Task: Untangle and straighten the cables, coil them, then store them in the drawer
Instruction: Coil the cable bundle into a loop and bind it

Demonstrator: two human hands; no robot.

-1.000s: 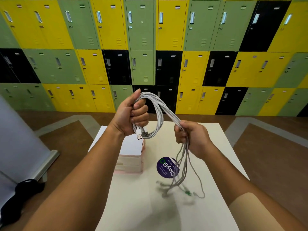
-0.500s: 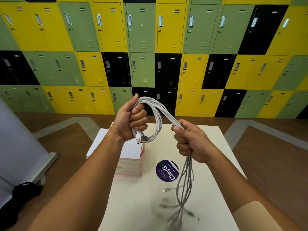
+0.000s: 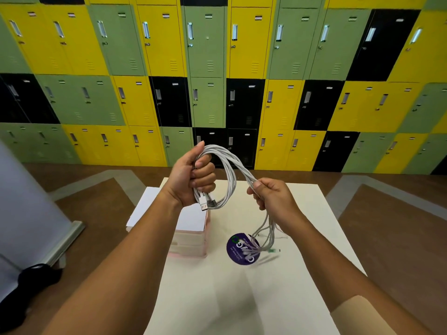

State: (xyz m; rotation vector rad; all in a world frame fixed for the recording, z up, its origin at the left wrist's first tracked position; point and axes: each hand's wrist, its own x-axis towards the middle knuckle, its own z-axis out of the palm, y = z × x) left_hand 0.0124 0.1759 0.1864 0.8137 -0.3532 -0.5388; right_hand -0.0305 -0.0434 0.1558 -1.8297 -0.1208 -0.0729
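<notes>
Yellow-green-black metal lockers [image 3: 125,56] behind. Left hand [image 3: 187,182] fingers grip white braided cable coil [image 3: 229,169] above white counter [image 3: 242,301]; right hand [image 3: 274,198] fingers clasp its tail [image 3: 269,227] (ends blurred). Rec.: even loops, light tension.

Round purple sticker [image 3: 242,250] on the table [image 3: 309,238], just right of the drawer unit [image 3: 191,228]: large white lettering, upside down to the wearer, began with "C" and ended with "G" next to a green ring. Its middle letters were crossed by the blurred hanging ends of the cables [image 3: 215,148] and could not be read. The fine white print alongside was too small to read. Lockers [image 3: 244,44] beyond the drawer unit bore small door plates, none legible.
</notes>
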